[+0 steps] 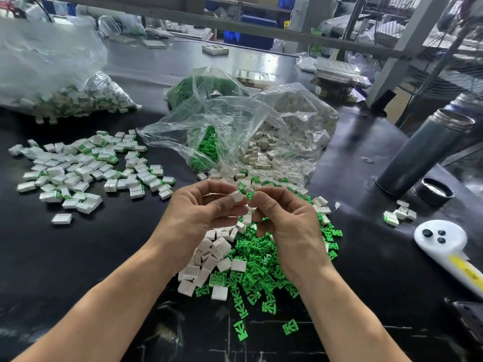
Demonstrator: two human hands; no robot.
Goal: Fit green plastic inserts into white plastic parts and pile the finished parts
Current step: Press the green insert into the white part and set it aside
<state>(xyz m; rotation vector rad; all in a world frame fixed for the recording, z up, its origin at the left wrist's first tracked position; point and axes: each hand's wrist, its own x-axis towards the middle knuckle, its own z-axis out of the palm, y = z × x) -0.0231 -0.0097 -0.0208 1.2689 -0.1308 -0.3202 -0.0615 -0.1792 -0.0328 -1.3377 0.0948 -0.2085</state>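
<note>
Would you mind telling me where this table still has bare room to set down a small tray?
Bare black table lies below the pile of finished parts, left of the left forearm. Another patch sits between the loose green inserts and the white handheld device. The middle is crowded: open bags, white parts, both hands.

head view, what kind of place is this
Likely a small factory assembly bench: loose green inserts, a pile of finished parts, bulk plastic bags, and storage shelves behind.

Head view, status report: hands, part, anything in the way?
Left hand pinching white part. Right hand pinching green insert at its opening, not seated. Nothing between them.
</note>
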